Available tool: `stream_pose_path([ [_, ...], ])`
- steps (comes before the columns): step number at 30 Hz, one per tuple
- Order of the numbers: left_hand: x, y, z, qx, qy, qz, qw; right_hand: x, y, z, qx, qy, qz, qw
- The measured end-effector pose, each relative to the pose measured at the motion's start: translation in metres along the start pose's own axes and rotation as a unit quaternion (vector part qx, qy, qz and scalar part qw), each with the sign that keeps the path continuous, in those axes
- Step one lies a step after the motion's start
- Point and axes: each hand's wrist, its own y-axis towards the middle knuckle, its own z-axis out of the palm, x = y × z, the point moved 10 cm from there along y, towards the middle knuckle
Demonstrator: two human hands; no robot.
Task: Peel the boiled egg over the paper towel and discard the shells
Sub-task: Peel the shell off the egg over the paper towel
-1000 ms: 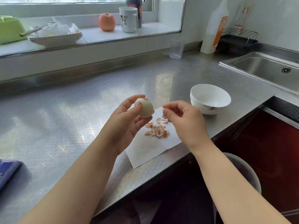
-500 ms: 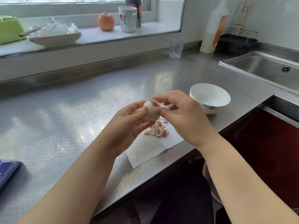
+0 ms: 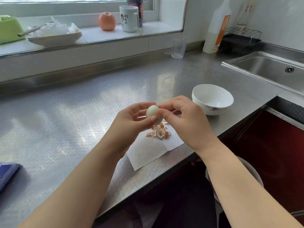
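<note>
Peeling step, near done by my read. My left hand (image 3: pixel 131 119) cradles egg (image 3: pixel 153 113) above paper towel (image 3: pixel 153 150). Right hand (image 3: pixel 182 119) pinches at egg's 2 o'clock side. Shells (image 3: pixel 158 133) piled at 6 o'clock. Next: lift last fragment, drop on pile.

Hands: two, left hand (image 3: pixel 131 119) and right hand (image 3: pixel 184 119)
Egg (image 3: pixel 152 111): one
Bowl (image 3: pixel 212 99): one
Paper towel (image 3: pixel 153 150): one
Mug (image 3: pixel 129 18): one
Glass (image 3: pixel 178 47): one
Apple (image 3: pixel 107 21): one

Single head view, looking forward-down at near counter (image 3: pixel 69 112) edge
</note>
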Motion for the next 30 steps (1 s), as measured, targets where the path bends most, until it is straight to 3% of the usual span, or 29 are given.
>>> stream_pose_path([
  [8,0.001,-0.001,0.002,0.004,0.045,-0.001,0.999,-0.007,0.002,0.001,-0.021,0.003,0.027,0.999],
  [16,0.000,0.000,0.004,0.024,-0.022,-0.011,0.999,-0.026,0.004,-0.009,-0.043,0.110,0.095,0.988],
  [21,-0.003,0.002,0.000,0.019,-0.034,-0.001,0.999,-0.037,0.000,0.007,0.070,0.034,0.127,0.989],
  [25,-0.006,0.000,-0.001,0.002,0.012,0.020,1.000,-0.009,0.003,-0.014,-0.025,0.040,0.061,0.997],
  [30,-0.014,-0.005,0.003,-0.011,0.065,0.062,0.996,0.010,0.004,-0.001,0.020,-0.068,0.025,0.997],
])
